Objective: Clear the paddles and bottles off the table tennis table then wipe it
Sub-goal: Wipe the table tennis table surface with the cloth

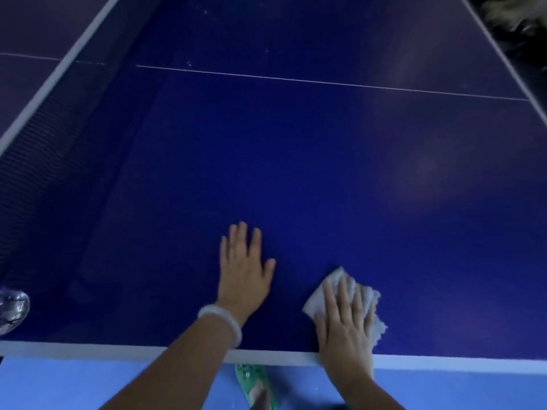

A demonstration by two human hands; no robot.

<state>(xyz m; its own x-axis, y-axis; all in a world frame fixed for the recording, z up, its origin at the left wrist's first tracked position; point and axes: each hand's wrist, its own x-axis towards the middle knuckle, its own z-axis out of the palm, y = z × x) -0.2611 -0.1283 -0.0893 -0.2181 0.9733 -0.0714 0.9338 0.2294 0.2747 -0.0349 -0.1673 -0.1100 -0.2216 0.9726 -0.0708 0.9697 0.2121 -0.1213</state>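
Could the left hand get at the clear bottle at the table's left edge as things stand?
Probably yes. The left hand rests flat and open on the table tennis table, holding nothing, and only bare blue surface lies between it and the bottle, which is cut off by the frame edge.

Right hand presses cloth on table; left hand flat.

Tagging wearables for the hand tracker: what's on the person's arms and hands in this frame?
Both forearms are bare, with no sleeves in view. The left hand has a pale, whitish, smooth, rounded bangle on its wrist. The right hand shows no glove, watch or band. No rings are visible on the fingers of either hand, though the frame is slightly blurred.
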